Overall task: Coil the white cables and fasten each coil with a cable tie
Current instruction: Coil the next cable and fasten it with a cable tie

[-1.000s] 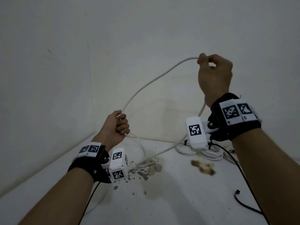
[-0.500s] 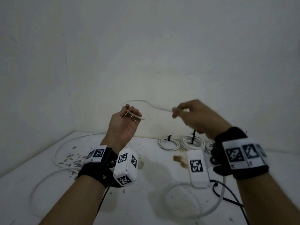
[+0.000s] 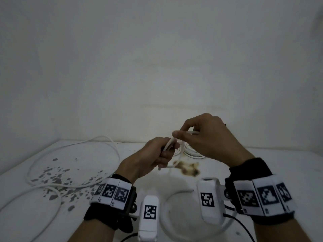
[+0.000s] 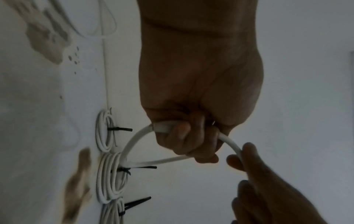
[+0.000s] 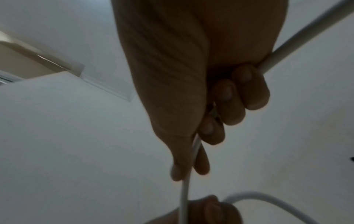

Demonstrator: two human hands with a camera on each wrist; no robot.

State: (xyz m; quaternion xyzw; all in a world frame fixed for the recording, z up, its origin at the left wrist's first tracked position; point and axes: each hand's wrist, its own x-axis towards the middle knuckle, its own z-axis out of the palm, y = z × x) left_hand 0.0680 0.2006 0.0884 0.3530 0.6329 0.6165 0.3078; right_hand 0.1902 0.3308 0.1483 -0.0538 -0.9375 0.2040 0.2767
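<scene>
No readable text, brand or number is showing in any view. Only black-and-white square code markers are appearing: several on the left wristband [image 3: 113,193], several on the right wristband [image 3: 262,196], and one on each white wrist camera [image 3: 149,212], near the scene's front edge.

Your head camera looks forward and down over both forearms at the table [image 3: 73,215], facing the wall behind it. Your left wrist camera sits close behind the left hand [image 4: 201,84], looking along it toward that table. Your right wrist camera, equally close, looks along the right hand [image 5: 184,84]. All three share the white cable [image 3: 170,143] between your hands.
</scene>
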